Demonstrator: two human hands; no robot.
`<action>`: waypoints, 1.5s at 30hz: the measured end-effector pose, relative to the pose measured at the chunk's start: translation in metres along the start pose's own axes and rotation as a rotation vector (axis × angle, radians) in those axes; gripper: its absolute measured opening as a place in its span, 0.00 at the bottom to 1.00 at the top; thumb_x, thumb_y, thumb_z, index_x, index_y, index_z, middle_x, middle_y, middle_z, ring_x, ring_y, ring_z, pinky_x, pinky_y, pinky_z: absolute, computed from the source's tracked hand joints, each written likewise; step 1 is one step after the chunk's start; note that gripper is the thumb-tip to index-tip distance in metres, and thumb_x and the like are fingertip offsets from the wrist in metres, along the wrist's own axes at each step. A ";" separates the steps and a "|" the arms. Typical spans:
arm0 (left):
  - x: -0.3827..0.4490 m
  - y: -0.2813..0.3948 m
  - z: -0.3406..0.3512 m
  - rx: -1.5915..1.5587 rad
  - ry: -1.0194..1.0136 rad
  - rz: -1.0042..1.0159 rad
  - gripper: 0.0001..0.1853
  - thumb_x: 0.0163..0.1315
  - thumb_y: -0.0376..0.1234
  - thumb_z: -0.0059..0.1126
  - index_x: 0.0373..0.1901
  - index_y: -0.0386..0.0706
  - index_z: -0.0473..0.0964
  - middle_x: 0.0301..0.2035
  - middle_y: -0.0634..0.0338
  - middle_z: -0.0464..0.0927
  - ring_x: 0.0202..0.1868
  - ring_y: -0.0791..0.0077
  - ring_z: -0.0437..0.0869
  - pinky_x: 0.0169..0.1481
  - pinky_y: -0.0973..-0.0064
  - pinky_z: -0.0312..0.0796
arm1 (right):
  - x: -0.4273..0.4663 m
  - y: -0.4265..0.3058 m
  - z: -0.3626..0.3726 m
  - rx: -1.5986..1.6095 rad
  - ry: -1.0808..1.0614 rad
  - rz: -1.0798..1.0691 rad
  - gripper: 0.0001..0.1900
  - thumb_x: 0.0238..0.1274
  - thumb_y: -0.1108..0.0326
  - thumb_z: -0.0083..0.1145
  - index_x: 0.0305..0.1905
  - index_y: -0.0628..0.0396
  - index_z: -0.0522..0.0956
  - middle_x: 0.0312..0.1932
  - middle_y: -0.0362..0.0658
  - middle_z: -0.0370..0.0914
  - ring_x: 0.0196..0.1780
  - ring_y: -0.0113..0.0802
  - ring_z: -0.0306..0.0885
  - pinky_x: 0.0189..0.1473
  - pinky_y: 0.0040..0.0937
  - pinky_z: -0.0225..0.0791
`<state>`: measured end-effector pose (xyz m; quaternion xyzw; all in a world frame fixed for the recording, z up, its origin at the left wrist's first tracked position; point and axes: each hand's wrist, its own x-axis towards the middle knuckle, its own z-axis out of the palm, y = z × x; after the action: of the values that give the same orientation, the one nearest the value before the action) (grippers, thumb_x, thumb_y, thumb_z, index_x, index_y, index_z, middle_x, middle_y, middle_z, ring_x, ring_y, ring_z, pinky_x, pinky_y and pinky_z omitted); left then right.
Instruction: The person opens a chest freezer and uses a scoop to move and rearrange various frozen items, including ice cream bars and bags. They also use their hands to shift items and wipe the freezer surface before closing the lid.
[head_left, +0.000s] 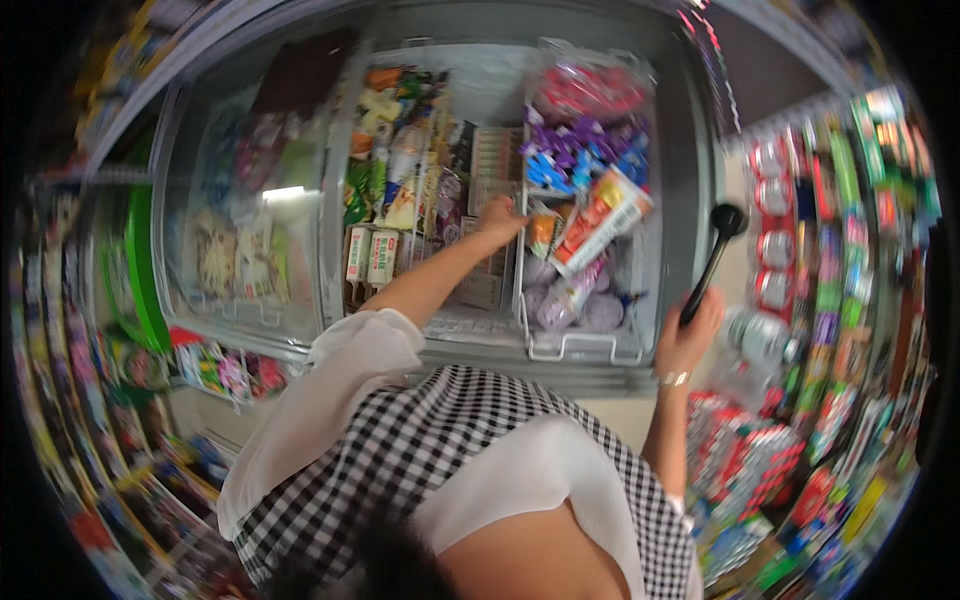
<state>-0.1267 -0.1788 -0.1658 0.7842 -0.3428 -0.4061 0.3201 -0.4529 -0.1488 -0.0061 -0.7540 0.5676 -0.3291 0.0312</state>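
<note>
My left hand (501, 223) reaches into a chest freezer, its fingers at the divider of a white wire basket (585, 351); whether they grip anything is unclear. Just right of the fingers stands a small orange packet (543, 231). A large orange and white package (604, 217) leans across the basket, above round purple-wrapped items (559, 309). Behind it lie purple and blue wrapped packs (574, 154) and a clear bag of red packets (589, 88). My right hand (691, 326), with a bracelet at the wrist, holds a black long-handled tool with a round head (712, 259) beside the freezer's right edge.
Stacked cartons (491, 169) stand in the freezer's middle section. Left of them are assorted frozen packs (390, 150) and white boxes (384, 256). A sliding glass lid (251, 225) covers the left part. Goods-filled shelves (832, 262) and wrapped red-and-silver packs (739, 450) stand at the right.
</note>
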 end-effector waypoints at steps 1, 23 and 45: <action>0.016 -0.013 0.012 0.010 -0.041 -0.021 0.26 0.42 0.41 0.70 0.41 0.36 0.75 0.33 0.47 0.80 0.37 0.56 0.83 0.44 0.65 0.74 | -0.013 -0.011 -0.001 -0.019 -0.021 -0.046 0.22 0.47 0.76 0.53 0.51 0.66 0.68 0.50 0.60 0.69 0.57 0.61 0.63 0.61 0.49 0.55; 0.018 0.033 0.018 0.227 -0.180 0.040 0.12 0.52 0.33 0.56 0.34 0.36 0.80 0.38 0.46 0.81 0.43 0.54 0.83 0.45 0.62 0.76 | -0.047 -0.038 0.035 0.309 -0.824 0.412 0.08 0.54 0.71 0.57 0.31 0.60 0.69 0.21 0.44 0.72 0.26 0.30 0.72 0.30 0.29 0.65; 0.014 0.024 0.018 0.243 -0.053 0.154 0.11 0.50 0.33 0.54 0.29 0.34 0.79 0.32 0.42 0.80 0.39 0.46 0.82 0.45 0.55 0.74 | -0.053 -0.038 0.029 0.304 -0.746 0.366 0.09 0.54 0.69 0.59 0.34 0.59 0.70 0.21 0.47 0.72 0.25 0.39 0.73 0.30 0.34 0.67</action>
<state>-0.1425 -0.2069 -0.1614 0.7775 -0.4572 -0.3564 0.2437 -0.4130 -0.0987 -0.0371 -0.6952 0.5867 -0.1030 0.4022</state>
